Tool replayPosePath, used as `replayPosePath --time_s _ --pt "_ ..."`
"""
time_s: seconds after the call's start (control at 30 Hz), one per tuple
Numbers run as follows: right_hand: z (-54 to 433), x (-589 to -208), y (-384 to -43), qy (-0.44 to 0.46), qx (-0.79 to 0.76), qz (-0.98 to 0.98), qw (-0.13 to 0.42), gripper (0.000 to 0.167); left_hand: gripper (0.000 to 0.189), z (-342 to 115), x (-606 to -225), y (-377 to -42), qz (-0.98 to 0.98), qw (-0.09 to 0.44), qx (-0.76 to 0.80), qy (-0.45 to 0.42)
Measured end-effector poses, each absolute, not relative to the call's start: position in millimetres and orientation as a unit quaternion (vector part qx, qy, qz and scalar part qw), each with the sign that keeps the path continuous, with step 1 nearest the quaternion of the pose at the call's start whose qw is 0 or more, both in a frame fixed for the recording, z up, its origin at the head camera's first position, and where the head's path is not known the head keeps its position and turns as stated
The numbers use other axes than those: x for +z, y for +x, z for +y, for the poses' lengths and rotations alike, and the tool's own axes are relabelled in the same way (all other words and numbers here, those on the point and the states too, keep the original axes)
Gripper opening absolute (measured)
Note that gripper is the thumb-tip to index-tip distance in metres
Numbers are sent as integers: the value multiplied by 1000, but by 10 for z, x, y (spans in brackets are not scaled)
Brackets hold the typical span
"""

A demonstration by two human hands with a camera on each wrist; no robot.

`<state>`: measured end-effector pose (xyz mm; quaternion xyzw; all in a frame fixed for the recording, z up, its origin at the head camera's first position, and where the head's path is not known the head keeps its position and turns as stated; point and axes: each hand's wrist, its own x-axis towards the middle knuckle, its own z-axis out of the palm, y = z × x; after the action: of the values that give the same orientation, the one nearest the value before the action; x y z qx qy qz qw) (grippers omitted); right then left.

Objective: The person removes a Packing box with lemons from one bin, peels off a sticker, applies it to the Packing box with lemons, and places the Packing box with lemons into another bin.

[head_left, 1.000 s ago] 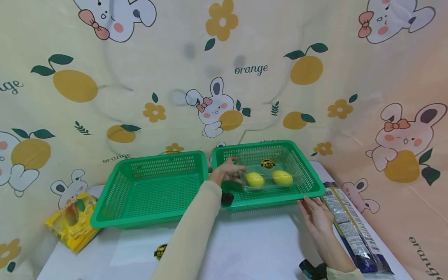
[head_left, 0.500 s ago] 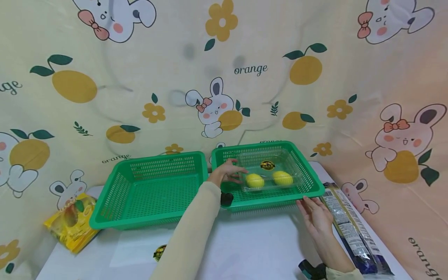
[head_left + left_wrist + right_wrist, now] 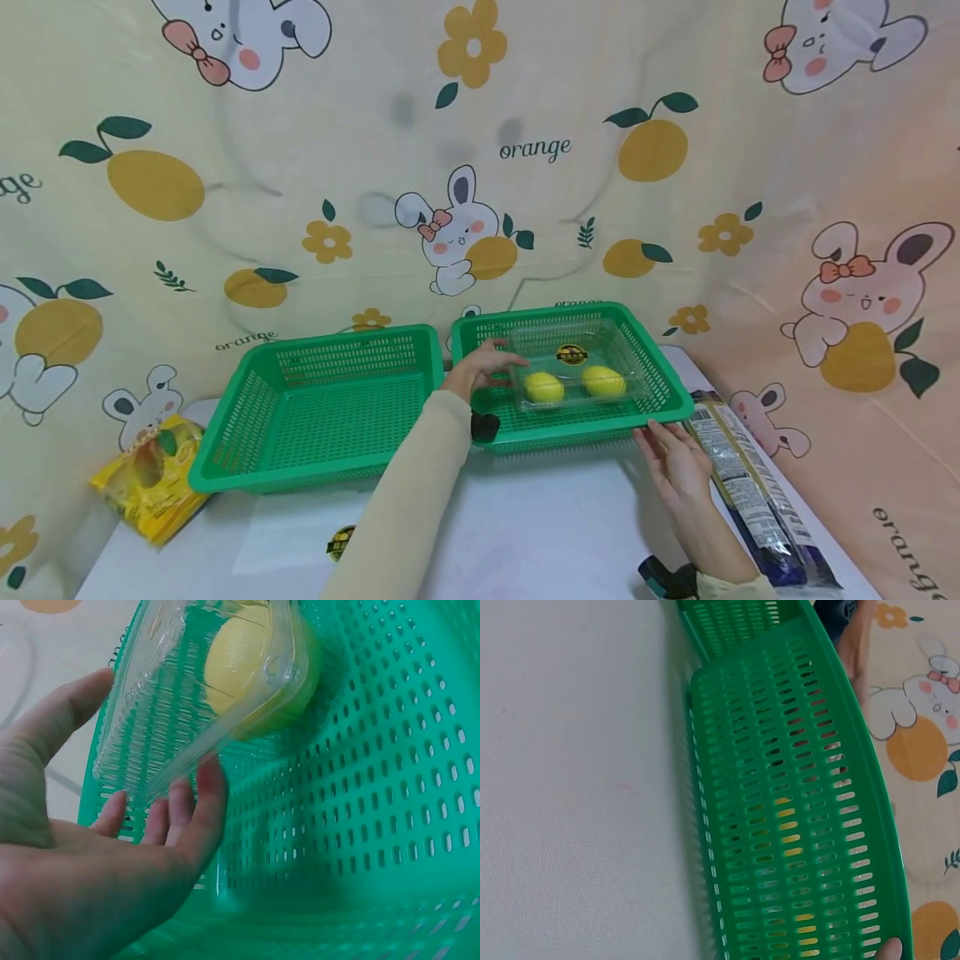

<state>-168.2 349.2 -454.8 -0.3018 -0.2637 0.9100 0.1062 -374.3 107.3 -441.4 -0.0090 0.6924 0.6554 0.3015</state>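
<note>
Clear clamshell box point(image 3: 573, 377) with two lemons point(image 3: 543, 387) sits in right green basket point(image 3: 660, 367): light, thin, slick, crushable, so grip end walls; left hand point(image 3: 480, 367) fingers loosely cup its end, right hand point(image 3: 675, 467) lies flat, released, at basket rim on tabletop point(image 3: 540, 533).

Glossy clear plastic clamshell point(image 3: 573, 375); perforated green plastic basket point(image 3: 660, 392).
</note>
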Motion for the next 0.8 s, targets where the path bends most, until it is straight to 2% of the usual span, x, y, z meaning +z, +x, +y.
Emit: replayPosePath --time_s 0.23,0.5,0.8 --pt "3460 -4536 -1689 -296 912 -267 98 35 83 1031 -4364 -3742 698 263 666 12" --pt "3468 -4530 -1708 -289 916 -260 98 24 84 1054 -4214 -3763 703 233 671 42" --pt "3494 -4548 -1699 -308 915 -239 101 40 75 1020 -3904 -3618 683 206 693 101"
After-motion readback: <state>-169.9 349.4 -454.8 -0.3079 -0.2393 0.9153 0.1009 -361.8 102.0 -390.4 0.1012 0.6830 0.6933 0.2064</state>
